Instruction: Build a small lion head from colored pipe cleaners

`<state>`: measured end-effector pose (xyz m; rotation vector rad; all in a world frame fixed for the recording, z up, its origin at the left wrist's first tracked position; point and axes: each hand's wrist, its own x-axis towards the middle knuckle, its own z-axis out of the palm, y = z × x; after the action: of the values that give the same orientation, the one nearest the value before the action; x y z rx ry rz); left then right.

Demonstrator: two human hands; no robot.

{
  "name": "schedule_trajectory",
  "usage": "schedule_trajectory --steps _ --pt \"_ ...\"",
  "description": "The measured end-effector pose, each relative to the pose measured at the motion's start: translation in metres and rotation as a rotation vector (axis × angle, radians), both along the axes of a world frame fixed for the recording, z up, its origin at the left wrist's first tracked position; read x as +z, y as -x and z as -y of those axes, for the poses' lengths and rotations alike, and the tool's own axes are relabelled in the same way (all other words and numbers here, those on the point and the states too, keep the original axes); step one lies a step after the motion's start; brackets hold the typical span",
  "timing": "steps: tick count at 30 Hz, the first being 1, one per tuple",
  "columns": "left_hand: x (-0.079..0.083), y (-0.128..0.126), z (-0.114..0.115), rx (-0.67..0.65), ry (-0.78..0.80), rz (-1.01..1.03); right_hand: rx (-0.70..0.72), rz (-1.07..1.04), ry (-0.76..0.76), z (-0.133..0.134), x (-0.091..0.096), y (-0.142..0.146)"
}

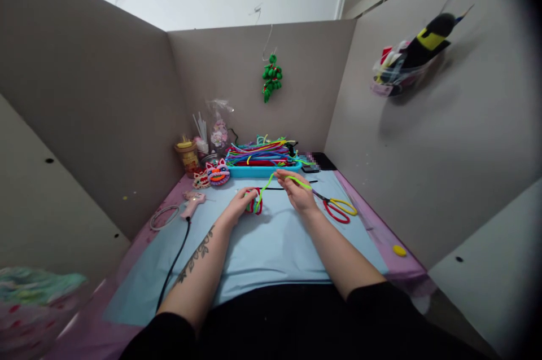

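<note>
My left hand (242, 203) is closed around a small red and green pipe-cleaner piece (254, 203) resting on the light blue mat (271, 247). A lime green pipe cleaner (271, 180) runs up from that piece and arches over to my right hand (298, 191), whose fingers pinch it near its far end. Both hands sit close together near the middle of the mat. Just behind them stands a blue tray (262, 170) piled with several coloured pipe cleaners.
Red and yellow scissors (339, 207) lie right of my right hand. A pink glue gun (192, 202) with a black cord lies left, beside a wire ring (163, 216). Small craft figures (217, 172), a jar (187, 158) and grey partition walls surround the desk. A yellow bit (398, 250) lies at the right edge.
</note>
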<state>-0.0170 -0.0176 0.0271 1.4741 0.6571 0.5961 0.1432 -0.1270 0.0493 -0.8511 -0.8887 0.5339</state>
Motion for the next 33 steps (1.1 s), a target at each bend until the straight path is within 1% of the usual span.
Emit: schedule_trajectory --steps 2,4,6,8,10,13,14,16,18,20,21,23,25,27,28,30,31,33 --pt "0.003 0.002 0.004 -0.085 0.038 0.000 -0.049 0.064 0.029 0.002 0.001 0.001" --pt "0.004 0.004 0.007 -0.137 0.053 -0.002 -0.073 0.139 0.055 0.004 0.003 0.003" --pt "0.003 0.004 0.008 -0.157 0.039 0.001 -0.014 0.153 0.061 0.005 0.004 0.006" --pt "0.002 0.002 0.006 -0.138 -0.030 0.007 0.092 0.089 0.061 0.005 0.004 0.009" --pt "0.000 0.002 0.003 -0.054 -0.172 -0.006 0.152 0.016 0.077 0.004 0.004 0.011" --pt "-0.003 0.003 -0.004 0.142 -0.477 -0.092 0.132 -0.059 0.148 -0.001 -0.001 0.009" --pt "-0.004 0.004 -0.007 0.182 -0.579 -0.138 0.124 -0.086 0.184 -0.003 -0.004 0.007" --pt "-0.006 0.006 -0.014 0.180 -0.737 -0.236 0.127 -0.136 0.271 -0.006 -0.011 -0.001" --pt "-0.009 0.008 -0.020 0.109 -0.803 -0.303 0.170 -0.111 0.400 -0.007 -0.019 -0.012" --pt "-0.011 0.010 -0.027 0.036 -0.776 -0.330 0.199 -0.005 0.584 -0.004 -0.024 -0.022" --pt "-0.011 0.011 -0.030 0.019 -0.742 -0.318 0.175 0.088 0.644 -0.002 -0.025 -0.026" --pt "-0.010 0.015 -0.036 -0.012 -0.677 -0.235 0.121 0.313 0.695 0.003 -0.025 -0.033" --pt "-0.008 0.021 -0.041 -0.050 -0.643 -0.174 0.037 0.527 0.734 0.008 -0.023 -0.037" --pt "-0.005 0.026 -0.045 -0.131 -0.661 -0.143 -0.047 0.738 0.814 0.012 -0.020 -0.039" --pt "-0.005 0.028 -0.047 -0.167 -0.689 -0.141 -0.060 0.837 0.864 0.015 -0.018 -0.040" --pt "-0.007 0.029 -0.050 -0.176 -0.754 -0.155 -0.001 0.989 0.953 0.020 -0.015 -0.042" --pt "-0.009 0.028 -0.051 -0.156 -0.789 -0.165 0.054 1.030 0.983 0.023 -0.013 -0.043" --pt "-0.013 0.024 -0.052 -0.106 -0.855 -0.178 0.109 1.057 1.009 0.030 -0.010 -0.047"
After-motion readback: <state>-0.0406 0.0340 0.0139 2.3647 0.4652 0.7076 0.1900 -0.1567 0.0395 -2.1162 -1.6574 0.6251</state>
